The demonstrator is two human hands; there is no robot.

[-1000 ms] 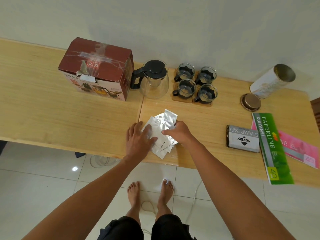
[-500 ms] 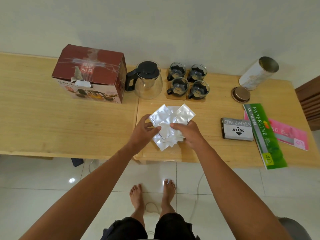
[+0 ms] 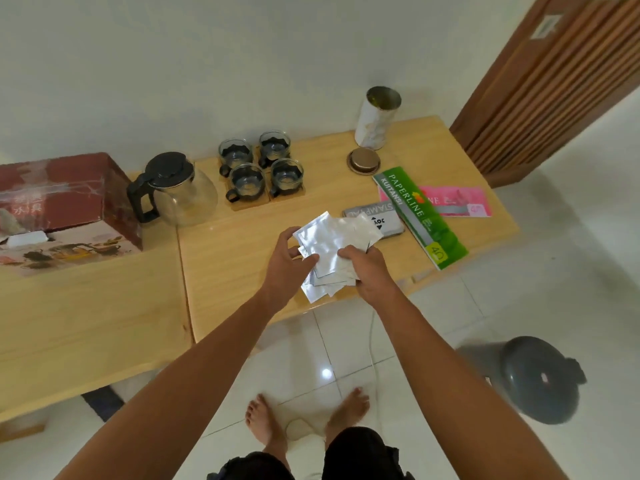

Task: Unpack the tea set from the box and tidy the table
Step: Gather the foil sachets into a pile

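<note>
Both hands hold a bunch of several silver foil packets [image 3: 329,245] just above the wooden table [image 3: 235,271]. My left hand [image 3: 287,261] grips the bunch's left edge and my right hand [image 3: 365,268] grips its right side. The red tea set box [image 3: 65,192] lies at the left. Beside it stands a glass teapot [image 3: 180,192] with a black lid and handle. Several glass cups [image 3: 263,168] sit on wooden coasters behind the packets.
An open white tin [image 3: 377,123] stands at the back right, its lid [image 3: 363,160] lying in front. A green receipt book [image 3: 419,216], a pink book [image 3: 460,202] and a stamp pad [image 3: 384,220] lie right. A grey bin [image 3: 540,379] stands on the floor; a wooden door [image 3: 554,81] is behind.
The packets were gathered from the tabletop into both hands and lifted. My view has swung to the right, bringing the door and the grey bin into sight.
</note>
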